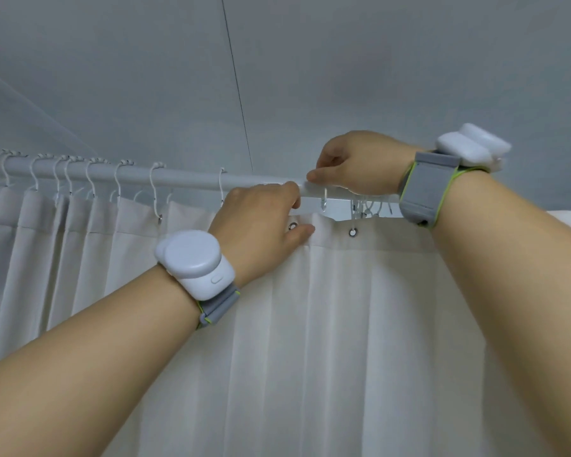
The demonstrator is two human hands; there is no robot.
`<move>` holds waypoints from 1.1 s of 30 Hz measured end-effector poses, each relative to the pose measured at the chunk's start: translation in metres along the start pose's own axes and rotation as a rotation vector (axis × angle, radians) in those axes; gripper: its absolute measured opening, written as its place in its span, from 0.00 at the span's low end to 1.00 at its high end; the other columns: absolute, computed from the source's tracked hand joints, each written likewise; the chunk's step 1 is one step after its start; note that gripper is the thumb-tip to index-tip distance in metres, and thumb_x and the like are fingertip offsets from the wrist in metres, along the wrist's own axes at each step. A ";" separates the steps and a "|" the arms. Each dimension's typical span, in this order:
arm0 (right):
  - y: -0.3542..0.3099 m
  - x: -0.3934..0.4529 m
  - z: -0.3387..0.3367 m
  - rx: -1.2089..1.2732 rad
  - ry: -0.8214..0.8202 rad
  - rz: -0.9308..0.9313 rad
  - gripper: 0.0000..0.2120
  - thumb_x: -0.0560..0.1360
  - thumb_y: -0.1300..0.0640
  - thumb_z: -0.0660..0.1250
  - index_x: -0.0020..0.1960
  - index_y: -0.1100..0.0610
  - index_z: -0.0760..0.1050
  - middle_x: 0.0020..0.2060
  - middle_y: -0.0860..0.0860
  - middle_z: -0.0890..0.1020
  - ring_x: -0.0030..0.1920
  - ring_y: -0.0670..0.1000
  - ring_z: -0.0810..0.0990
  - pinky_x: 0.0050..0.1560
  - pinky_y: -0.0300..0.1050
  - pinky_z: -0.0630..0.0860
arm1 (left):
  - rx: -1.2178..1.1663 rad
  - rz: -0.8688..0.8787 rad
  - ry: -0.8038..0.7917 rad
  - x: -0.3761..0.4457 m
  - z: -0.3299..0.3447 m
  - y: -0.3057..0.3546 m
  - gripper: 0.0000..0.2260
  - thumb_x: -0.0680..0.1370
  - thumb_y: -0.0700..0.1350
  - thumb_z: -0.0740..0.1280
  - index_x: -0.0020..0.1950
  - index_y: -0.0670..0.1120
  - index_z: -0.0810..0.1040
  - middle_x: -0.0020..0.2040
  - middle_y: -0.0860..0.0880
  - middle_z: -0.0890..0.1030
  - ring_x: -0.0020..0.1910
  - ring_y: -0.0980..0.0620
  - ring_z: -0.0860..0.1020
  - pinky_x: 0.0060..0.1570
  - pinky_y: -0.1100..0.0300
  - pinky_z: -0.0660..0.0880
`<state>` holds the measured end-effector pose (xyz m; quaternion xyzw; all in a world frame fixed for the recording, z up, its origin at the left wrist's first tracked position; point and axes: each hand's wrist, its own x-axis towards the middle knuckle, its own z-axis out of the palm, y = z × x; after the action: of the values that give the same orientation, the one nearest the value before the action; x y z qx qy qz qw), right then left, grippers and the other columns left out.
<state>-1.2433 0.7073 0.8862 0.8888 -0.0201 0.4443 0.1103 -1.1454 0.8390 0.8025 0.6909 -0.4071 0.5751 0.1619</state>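
Several hooks (89, 179) toward the left end of the rod (178, 178) already carry the curtain (343, 324); the right stretch looks unhooked, I'd judge. Left hand (261, 219) pinches the top hem beside a free eyelet (292, 225), thumb below. Right hand (360, 163), raised, pinches the next hook (324, 201) at the rod, fingers curled.

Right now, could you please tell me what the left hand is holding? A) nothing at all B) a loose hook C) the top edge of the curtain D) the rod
C: the left hand pinches the curtain at its top hem, thumb just beside an eyelet, while the right hand curls over the rod above.
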 end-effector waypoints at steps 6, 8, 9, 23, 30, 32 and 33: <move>-0.003 0.000 0.001 -0.092 -0.118 -0.016 0.21 0.73 0.39 0.66 0.58 0.54 0.77 0.51 0.48 0.78 0.49 0.50 0.74 0.50 0.44 0.71 | 0.192 -0.036 -0.175 0.003 0.007 -0.013 0.24 0.73 0.68 0.57 0.56 0.51 0.73 0.52 0.52 0.79 0.57 0.48 0.75 0.60 0.50 0.63; -0.005 0.002 0.002 -0.108 -0.122 -0.010 0.25 0.71 0.38 0.69 0.59 0.55 0.75 0.51 0.48 0.77 0.50 0.51 0.74 0.51 0.44 0.70 | 0.219 -0.046 -0.194 0.003 0.009 -0.014 0.25 0.73 0.69 0.56 0.56 0.51 0.73 0.51 0.52 0.78 0.56 0.48 0.75 0.62 0.48 0.60; -0.006 0.003 0.003 -0.120 -0.126 -0.005 0.26 0.70 0.38 0.69 0.60 0.55 0.75 0.52 0.50 0.77 0.51 0.52 0.75 0.52 0.45 0.71 | 0.232 -0.049 -0.208 0.003 0.009 -0.014 0.26 0.73 0.69 0.55 0.57 0.51 0.72 0.51 0.51 0.78 0.56 0.47 0.75 0.63 0.47 0.58; -0.028 0.010 0.007 -0.324 -0.241 -0.020 0.25 0.76 0.39 0.62 0.55 0.61 0.76 0.33 0.50 0.74 0.43 0.54 0.75 0.32 0.40 0.63 | 0.016 -0.119 -0.126 0.003 -0.007 -0.023 0.22 0.73 0.61 0.67 0.59 0.49 0.77 0.53 0.49 0.80 0.53 0.48 0.77 0.49 0.56 0.72; -0.037 0.021 0.011 -0.084 -0.135 -0.162 0.24 0.71 0.38 0.67 0.52 0.58 0.76 0.43 0.52 0.84 0.46 0.51 0.78 0.45 0.44 0.72 | -0.154 -0.142 -0.122 0.001 -0.013 -0.034 0.15 0.70 0.55 0.73 0.34 0.49 0.71 0.30 0.53 0.70 0.32 0.53 0.69 0.33 0.57 0.61; -0.041 0.023 0.012 -0.064 -0.142 -0.168 0.24 0.72 0.37 0.66 0.53 0.57 0.76 0.44 0.52 0.84 0.44 0.50 0.77 0.44 0.43 0.71 | -0.236 -0.166 -0.122 0.000 -0.016 -0.039 0.15 0.70 0.53 0.74 0.33 0.48 0.72 0.29 0.52 0.69 0.30 0.54 0.67 0.32 0.57 0.61; -0.042 0.023 0.012 -0.061 -0.162 -0.167 0.24 0.72 0.37 0.66 0.54 0.57 0.76 0.45 0.51 0.84 0.44 0.50 0.77 0.44 0.43 0.70 | -0.254 -0.171 -0.126 -0.001 -0.017 -0.041 0.13 0.70 0.52 0.74 0.35 0.47 0.74 0.30 0.52 0.70 0.30 0.53 0.68 0.32 0.57 0.62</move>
<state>-1.2140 0.7475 0.8898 0.9165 0.0318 0.3596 0.1722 -1.1260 0.8762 0.8163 0.7318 -0.4254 0.4585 0.2707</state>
